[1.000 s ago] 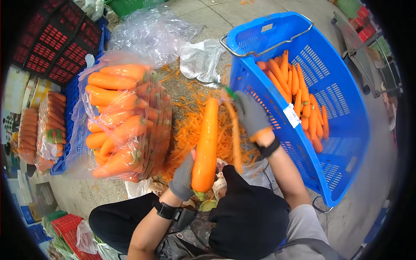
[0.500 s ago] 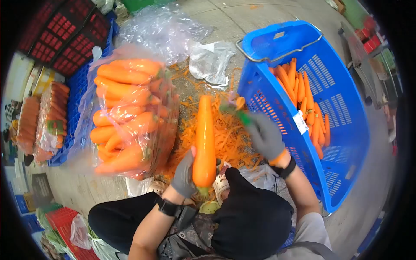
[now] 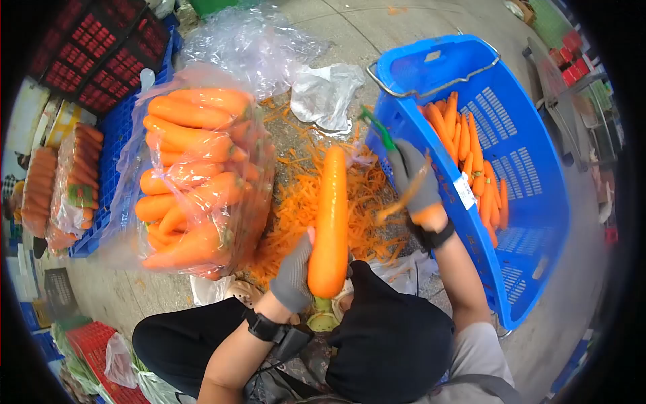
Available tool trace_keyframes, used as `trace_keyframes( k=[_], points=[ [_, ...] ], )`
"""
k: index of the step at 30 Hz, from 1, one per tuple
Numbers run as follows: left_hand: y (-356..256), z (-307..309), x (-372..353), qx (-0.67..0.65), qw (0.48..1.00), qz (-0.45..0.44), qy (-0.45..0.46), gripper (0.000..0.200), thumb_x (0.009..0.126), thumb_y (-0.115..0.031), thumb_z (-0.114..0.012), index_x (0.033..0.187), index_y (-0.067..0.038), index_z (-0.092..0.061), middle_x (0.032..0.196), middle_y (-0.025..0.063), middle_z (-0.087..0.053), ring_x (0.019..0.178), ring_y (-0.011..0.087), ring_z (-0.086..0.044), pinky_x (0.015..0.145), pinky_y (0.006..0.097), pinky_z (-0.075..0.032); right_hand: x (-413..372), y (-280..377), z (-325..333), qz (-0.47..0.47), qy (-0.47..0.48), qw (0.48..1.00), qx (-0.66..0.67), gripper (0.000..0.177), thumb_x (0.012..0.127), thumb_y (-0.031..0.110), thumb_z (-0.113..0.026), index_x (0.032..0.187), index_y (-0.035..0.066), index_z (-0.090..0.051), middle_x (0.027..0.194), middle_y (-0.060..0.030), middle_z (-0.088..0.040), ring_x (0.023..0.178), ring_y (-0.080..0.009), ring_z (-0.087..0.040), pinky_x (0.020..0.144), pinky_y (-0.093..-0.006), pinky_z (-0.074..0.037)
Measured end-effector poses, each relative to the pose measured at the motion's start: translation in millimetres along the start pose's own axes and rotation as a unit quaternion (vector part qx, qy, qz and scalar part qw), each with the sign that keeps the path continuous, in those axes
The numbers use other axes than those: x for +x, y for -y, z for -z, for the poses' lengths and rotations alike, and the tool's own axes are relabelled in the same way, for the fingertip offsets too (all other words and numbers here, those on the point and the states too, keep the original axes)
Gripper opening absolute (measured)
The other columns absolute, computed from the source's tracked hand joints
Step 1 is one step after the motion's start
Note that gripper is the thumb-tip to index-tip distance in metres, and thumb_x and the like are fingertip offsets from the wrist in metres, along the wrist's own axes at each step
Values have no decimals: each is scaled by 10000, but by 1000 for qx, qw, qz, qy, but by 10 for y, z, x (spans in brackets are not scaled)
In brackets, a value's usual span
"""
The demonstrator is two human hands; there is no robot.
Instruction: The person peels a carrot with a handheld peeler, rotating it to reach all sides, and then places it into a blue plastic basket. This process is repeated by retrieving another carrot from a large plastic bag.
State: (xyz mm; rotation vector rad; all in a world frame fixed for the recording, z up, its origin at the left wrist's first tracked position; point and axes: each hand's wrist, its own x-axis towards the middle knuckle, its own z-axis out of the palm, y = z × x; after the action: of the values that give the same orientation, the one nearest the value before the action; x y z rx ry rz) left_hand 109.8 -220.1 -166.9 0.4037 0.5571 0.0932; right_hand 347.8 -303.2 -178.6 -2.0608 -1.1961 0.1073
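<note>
A large carrot (image 3: 329, 225) stands nearly upright before me, its stem end down, with its orange surface smooth and shiny. My left hand (image 3: 294, 275), in a grey glove, is closed around its lower left side. To the right, my gloved right hand (image 3: 410, 176) grips a green-handled peeler (image 3: 379, 128), held apart from the carrot near the blue basket. A blurred strip of peel (image 3: 408, 192) hangs in the air beside that hand. Beneath the carrot, a heap of orange peelings (image 3: 296, 219) covers the floor.
On the left stands a clear plastic bag packed with carrots (image 3: 192, 182). A tilted blue basket (image 3: 531, 108) at right holds several carrots (image 3: 475, 151). Crumpled plastic sheeting (image 3: 249, 44) and a white bag (image 3: 327, 94) lie ahead. Black crates (image 3: 101, 54) are at far left.
My right hand has swung the peeler up and away from the carrot, and a peel strip now flies beside it. The carrot in my left hand has shifted slightly right.
</note>
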Motion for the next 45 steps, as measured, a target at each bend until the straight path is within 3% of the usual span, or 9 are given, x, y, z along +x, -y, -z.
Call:
trace_keyframes(
  k=[1, 5, 11, 17, 23, 29, 36, 42, 45],
  points=[
    [-29, 49, 18, -53, 998, 1, 25, 527, 888, -485, -461, 1136, -21, -494, 983, 153, -600, 830, 260, -616, 731, 352, -522, -129, 192, 99, 73, -42, 995, 48, 239, 840, 108, -531, 1073, 66, -570, 868, -148, -594, 771, -299, -601, 655, -377, -475],
    [-42, 228, 210, -78, 995, -20, -61, 539, 884, -494, -459, 1114, -8, -497, 976, 159, -599, 817, 262, -617, 715, 365, -524, -704, 613, 169, 197, 233, 949, 76, 216, 842, 136, -549, 1049, 90, -587, 808, -123, -562, 740, -284, -574, 621, -378, -459],
    [83, -35, 45, 0, 1000, 7, -23, 601, 891, -529, -405, 1150, 9, -474, 972, 179, -603, 830, 278, -620, 732, 380, -522, -363, -62, -288, 39, -51, 997, -49, 255, 813, 176, -597, 1058, 109, -587, 805, -112, -572, 730, -286, -576, 608, -375, -460],
    [-36, 80, 86, -90, 995, -18, -46, 571, 901, -487, -418, 1175, 11, -464, 1001, 189, -605, 848, 288, -623, 709, 393, -530, -798, 604, 30, 154, 216, 960, 93, 235, 831, 175, -573, 1045, 78, -583, 826, -123, -594, 742, -297, -582, 619, -378, -464],
    [120, -37, -6, -36, 999, 7, -11, 524, 906, -447, -443, 1175, 2, -468, 986, 169, -610, 815, 263, -624, 690, 364, -537, -328, -78, -172, -19, -8, 1000, -13, 251, 811, 164, -595, 1052, 95, -580, 840, -101, -582, 758, -278, -589, 616, -374, -474],
    [-26, 72, 131, -59, 996, -33, -51, 518, 893, -467, -460, 1120, -3, -499, 939, 144, -609, 813, 244, -616, 677, 366, -531, -805, 603, 146, 188, 220, 955, 63, 211, 828, 117, -549, 1029, 59, -568, 866, -131, -580, 774, -303, -574, 668, -366, -458],
    [64, -90, 22, -27, 999, -33, -32, 540, 892, -488, -446, 1124, -3, -495, 978, 151, -606, 852, 252, -617, 723, 393, -526, -465, -15, -149, 24, 12, 999, 19, 283, 796, 182, -610, 1071, 128, -570, 881, -99, -581, 792, -285, -588, 633, -373, -472],
    [54, 16, 104, -7, 995, -37, -90, 536, 908, -485, -414, 1148, -11, -489, 981, 152, -607, 856, 258, -617, 732, 388, -525, -791, 531, 99, 141, 260, 953, 65, 231, 809, 154, -593, 1027, 79, -595, 809, -118, -582, 750, -285, -578, 646, -358, -460],
    [243, 22, 85, 18, 995, -7, -94, 538, 902, -488, -424, 1144, -13, -491, 965, 164, -609, 858, 258, -618, 743, 382, -523, -432, 208, -68, 62, 63, 996, -2, 229, 839, 190, -549, 1045, 93, -573, 818, -132, -575, 752, -311, -574, 632, -394, -459]
  ],
)
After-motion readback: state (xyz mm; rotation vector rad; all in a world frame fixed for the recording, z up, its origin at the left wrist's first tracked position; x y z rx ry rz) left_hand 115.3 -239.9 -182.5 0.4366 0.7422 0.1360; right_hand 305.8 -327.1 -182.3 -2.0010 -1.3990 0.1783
